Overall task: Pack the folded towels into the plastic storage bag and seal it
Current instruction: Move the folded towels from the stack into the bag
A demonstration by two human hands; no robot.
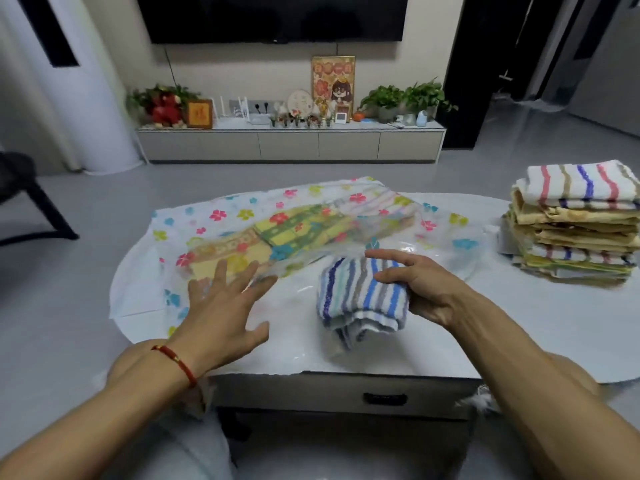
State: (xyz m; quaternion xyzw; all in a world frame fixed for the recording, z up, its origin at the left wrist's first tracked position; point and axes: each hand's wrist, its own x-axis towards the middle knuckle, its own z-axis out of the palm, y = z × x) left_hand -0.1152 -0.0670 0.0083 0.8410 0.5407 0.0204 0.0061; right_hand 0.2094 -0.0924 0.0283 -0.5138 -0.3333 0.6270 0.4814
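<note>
A clear plastic storage bag [214, 216] printed with coloured flowers lies across the white oval table [519, 320]. Yellow and green folded towels [298, 226] show through it. My right hand [419, 285] grips a folded blue, grey and white striped towel [360, 296] at the bag's near edge; clear plastic seems to cover the towel. My left hand [221, 306] has its fingers spread, reaching to the bag's near left part. A stack of folded towels [575, 220], striped on top, stands at the table's right end.
A table drawer with a dark handle [384, 398] faces me below the tabletop. A dark chair [24, 199] stands at the far left. Across grey floor, a low TV cabinet [291, 143] with plants and ornaments lines the wall.
</note>
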